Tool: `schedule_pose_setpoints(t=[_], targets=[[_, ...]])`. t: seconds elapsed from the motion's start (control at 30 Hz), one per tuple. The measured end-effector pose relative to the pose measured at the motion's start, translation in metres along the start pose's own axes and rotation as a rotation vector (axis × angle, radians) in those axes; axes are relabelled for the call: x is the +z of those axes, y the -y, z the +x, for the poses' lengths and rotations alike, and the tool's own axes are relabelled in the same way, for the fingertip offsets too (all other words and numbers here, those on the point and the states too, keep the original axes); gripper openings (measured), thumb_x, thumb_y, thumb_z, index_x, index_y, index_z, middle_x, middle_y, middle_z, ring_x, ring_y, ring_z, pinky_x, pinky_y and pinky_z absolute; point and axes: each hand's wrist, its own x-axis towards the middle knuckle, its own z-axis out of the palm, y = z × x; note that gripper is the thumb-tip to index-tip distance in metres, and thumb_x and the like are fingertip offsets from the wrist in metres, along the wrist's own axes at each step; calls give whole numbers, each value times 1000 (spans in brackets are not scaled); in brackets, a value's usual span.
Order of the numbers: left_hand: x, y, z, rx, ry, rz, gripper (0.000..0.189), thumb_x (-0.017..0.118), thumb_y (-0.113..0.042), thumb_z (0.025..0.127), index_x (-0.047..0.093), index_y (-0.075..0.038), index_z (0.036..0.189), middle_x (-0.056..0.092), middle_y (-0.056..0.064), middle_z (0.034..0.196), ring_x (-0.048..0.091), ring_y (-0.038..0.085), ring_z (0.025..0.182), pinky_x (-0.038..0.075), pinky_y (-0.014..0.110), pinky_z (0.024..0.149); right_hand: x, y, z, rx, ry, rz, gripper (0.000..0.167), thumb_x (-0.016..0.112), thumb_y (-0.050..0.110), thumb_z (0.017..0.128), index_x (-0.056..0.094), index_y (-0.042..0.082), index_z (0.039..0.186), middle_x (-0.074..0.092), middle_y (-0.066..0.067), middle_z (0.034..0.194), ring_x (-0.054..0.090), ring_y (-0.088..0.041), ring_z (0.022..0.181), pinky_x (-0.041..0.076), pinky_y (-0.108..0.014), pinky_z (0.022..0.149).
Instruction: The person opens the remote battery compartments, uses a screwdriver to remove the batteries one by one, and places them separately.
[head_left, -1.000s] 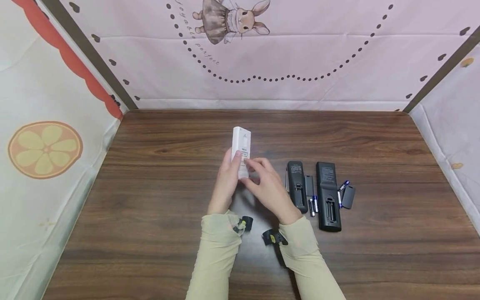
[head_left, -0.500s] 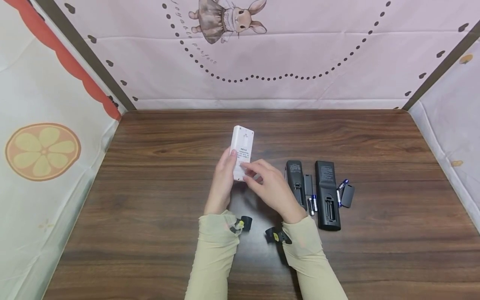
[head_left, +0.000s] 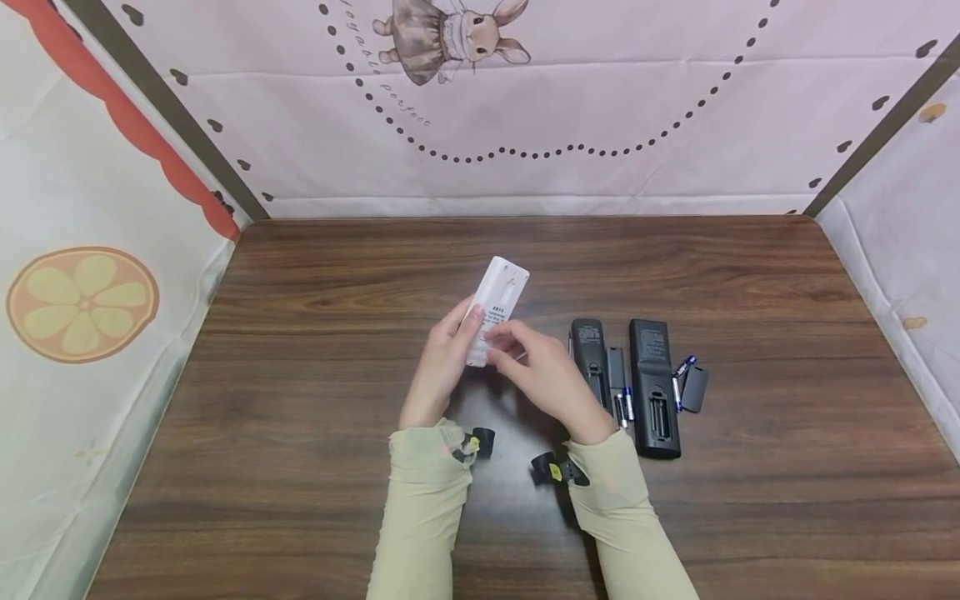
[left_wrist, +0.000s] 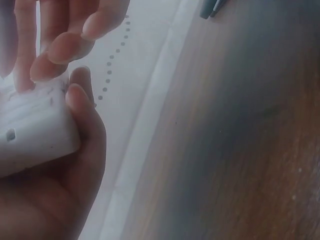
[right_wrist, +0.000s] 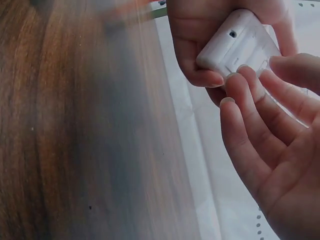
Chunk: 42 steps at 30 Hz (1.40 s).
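Note:
A white remote control [head_left: 501, 292] is tilted in my left hand [head_left: 442, 358], back side up with printed text showing. The left thumb lies across its back, and the other fingers wrap beneath. At the lower part of the remote is my right hand [head_left: 543, 371], fingers bent and fingertips right at the back. A thin white edge [head_left: 520, 356], like a battery cover, shows between the right thumb and fingers, largely hidden by them. In the right wrist view the end of the remote [right_wrist: 235, 42] has a small dark hole, with a ridged area beside the fingertips.
Right of the hands lie a smaller black remote [head_left: 589, 346] and a larger black remote [head_left: 651, 358], both with battery bays exposed. Beside them are black battery covers [head_left: 695, 390] and several small batteries [head_left: 628, 403]. Printed cloth walls [head_left: 600, 100] border the wooden table [head_left: 300, 333].
The white remote has swung so its far end leans to the right. The right fingers have bent away slightly from its back, and a thin white edge now shows among them.

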Motion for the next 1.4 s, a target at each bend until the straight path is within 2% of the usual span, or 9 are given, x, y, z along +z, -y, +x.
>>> schedule_pose_setpoints(t=[0.27,0.57,0.8,1.03,1.27,1.4], targets=[[1,0,0,36,27,23,42,49,-46,88,54,-23,123,61,4,106,55,17,92,44,34,79,-2,1,0,38,17,29,20,58,26,87,55,20,105,61,9,87,57,-3,76,48,-23,66],[4,1,2,27,32,30,43,49,-47,88,55,-22,122,61,5,104,55,17,88,44,33,77,-3,0,0,30,5,-9,19,63,27,83,53,20,98,56,9,80,54,-5,73,46,-24,64],[5,2,1,1,4,4,43,47,-48,88,54,-23,122,61,6,103,55,18,89,44,32,77,-1,0,1,12,-40,-62,19,67,31,80,53,19,86,53,6,83,50,-6,71,43,-25,57],[5,3,1,-12,-14,4,43,46,-47,89,53,-22,123,60,7,105,54,18,90,43,32,77,-3,1,1,26,-8,-53,18,67,30,79,55,18,85,58,8,77,54,-5,65,44,-24,55],[6,3,2,-26,-39,1,47,45,-52,87,52,-24,124,59,5,105,53,18,92,42,35,79,-9,-3,1,-5,-16,-60,12,67,26,80,57,21,85,59,11,79,55,-5,69,45,-23,59],[6,3,2,-50,-74,16,49,45,-54,86,51,-24,125,59,4,105,53,17,92,42,34,79,-15,-9,0,5,-29,-62,11,66,26,80,59,20,86,60,11,80,55,-5,70,46,-23,61]])
